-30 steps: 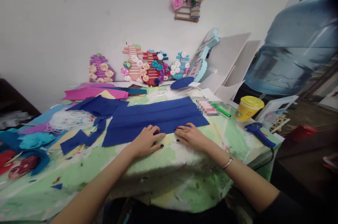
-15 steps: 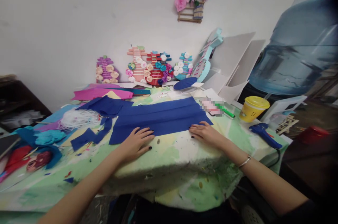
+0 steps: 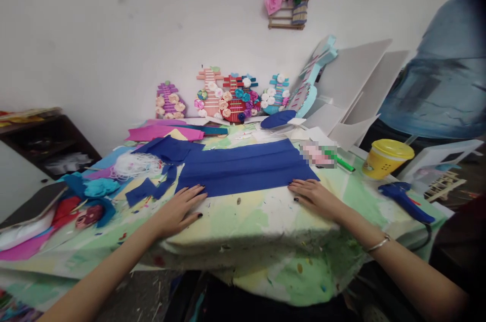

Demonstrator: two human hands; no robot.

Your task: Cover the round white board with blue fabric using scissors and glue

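A wide blue sheet with faint lengthwise creases lies flat on the stained green and white tablecloth. My left hand rests palm down at its lower left corner, fingers spread and fingertips on the blue edge. At the lower right corner, my right hand lies flat with its fingertips touching the sheet's edge. Neither hand holds anything. Another folded blue piece and smaller blue scraps lie to the left, beside a heap of white string.
A blue glue gun and a yellow-lidded tub stand at the right, near a green marker. Flower-decorated guitar shapes lean on the wall. A blue oval lies behind the sheet.
The view has turned to the left, so things appear further right. My left hand has slid left along the sheet's front edge to its corner.
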